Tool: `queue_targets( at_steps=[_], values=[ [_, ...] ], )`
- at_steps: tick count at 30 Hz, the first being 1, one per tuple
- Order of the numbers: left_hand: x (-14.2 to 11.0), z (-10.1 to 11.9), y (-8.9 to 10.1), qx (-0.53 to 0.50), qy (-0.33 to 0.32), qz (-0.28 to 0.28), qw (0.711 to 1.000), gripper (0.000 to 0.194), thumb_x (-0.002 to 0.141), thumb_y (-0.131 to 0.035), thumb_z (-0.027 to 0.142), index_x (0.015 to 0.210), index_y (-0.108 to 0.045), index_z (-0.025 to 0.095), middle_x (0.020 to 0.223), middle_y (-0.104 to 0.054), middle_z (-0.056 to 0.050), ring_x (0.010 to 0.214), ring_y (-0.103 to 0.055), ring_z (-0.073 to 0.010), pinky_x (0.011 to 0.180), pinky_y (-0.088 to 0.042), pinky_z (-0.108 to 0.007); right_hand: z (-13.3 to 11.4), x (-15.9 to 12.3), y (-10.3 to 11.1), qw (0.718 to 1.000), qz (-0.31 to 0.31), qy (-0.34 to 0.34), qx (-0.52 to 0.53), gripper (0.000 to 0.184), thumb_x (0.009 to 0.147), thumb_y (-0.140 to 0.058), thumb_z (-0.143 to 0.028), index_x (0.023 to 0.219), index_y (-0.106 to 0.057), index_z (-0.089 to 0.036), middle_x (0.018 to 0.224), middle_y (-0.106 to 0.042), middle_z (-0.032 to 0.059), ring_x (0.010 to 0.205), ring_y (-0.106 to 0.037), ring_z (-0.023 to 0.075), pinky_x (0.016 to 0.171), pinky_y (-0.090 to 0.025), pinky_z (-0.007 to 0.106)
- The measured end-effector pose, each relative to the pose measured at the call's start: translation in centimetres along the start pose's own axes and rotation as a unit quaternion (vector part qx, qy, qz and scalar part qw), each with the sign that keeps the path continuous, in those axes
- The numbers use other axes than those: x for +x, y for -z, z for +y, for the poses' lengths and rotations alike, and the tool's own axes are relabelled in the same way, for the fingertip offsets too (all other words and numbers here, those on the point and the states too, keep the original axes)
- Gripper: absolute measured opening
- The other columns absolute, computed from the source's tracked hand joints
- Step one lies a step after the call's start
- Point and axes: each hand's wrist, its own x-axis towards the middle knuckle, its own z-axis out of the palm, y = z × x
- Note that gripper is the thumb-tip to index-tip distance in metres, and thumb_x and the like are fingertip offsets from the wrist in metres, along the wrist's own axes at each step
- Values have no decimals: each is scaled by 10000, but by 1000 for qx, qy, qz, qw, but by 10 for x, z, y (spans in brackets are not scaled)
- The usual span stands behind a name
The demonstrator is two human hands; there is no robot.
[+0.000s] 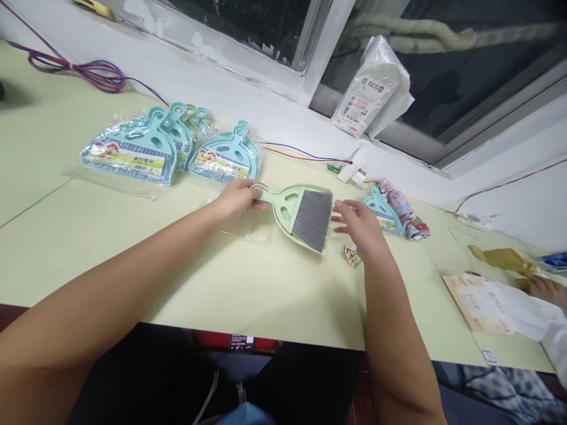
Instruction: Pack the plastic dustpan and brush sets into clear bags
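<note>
My left hand (237, 199) is closed around the handle end of a light green dustpan (281, 221), holding it just above the table. A small brush (312, 218) with grey bristles lies nested in the pan, its bristles facing right. My right hand (358, 221) is just right of the bristle edge, fingers apart and empty; a small gap seems to separate them. Below that hand a small printed card (352, 256) lies on the table. Under my left hand rests a clear plastic bag (248, 231), partly hidden.
Bagged blue dustpan sets (133, 147) stand at the back left, with another (227, 154) beside them. Farther right are a blue set (383, 213) and a patterned cloth bundle (402, 206). A wire coil (100, 75) lies back left. A co-worker's hand (547, 290) shows at right.
</note>
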Motion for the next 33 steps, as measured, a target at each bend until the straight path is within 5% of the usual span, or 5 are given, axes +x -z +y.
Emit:
queue_targets(
  at_steps=[4,9,12,18,33],
  values=[
    [-2,5,-1,-49,-6,6,999,161,963,-525,54,1029,-665,100,921,-717,-65,684,-693,-83,805,-596,-229,12,13,2,940,-245,-155,179,384,802,-828,-520,952,-711,-187,964,-752,104,822,-728,219,701,-625,334],
    [0,4,11,128,-117,25,985,219,1005,-561,349,1071,-649,159,985,-721,-91,747,-682,-157,705,-566,-296,19,14,2,922,-257,-161,242,386,701,-933,-459,888,-733,-187,813,-759,50,691,-712,176,660,-616,300],
    [3,1,22,369,-211,117,898,355,972,-558,532,1002,-657,193,989,-731,-107,875,-682,-244,771,-529,-354,23,18,15,924,-239,-166,248,356,694,-948,-426,855,-732,-193,802,-763,41,680,-710,168,634,-607,280],
    [3,-9,25,636,-140,87,754,448,873,-585,625,827,-693,193,832,-697,-154,957,-685,-379,799,-496,-410,39,25,30,923,-258,-186,218,320,727,-930,-391,906,-755,-190,894,-796,70,740,-741,185,689,-633,297],
    [1,-11,23,651,-110,67,748,401,820,-627,594,795,-710,203,864,-715,-149,918,-686,-345,740,-494,-372,43,23,15,925,-274,-191,180,364,704,-940,-410,918,-766,-171,928,-803,88,724,-734,179,641,-624,279]
  ],
)
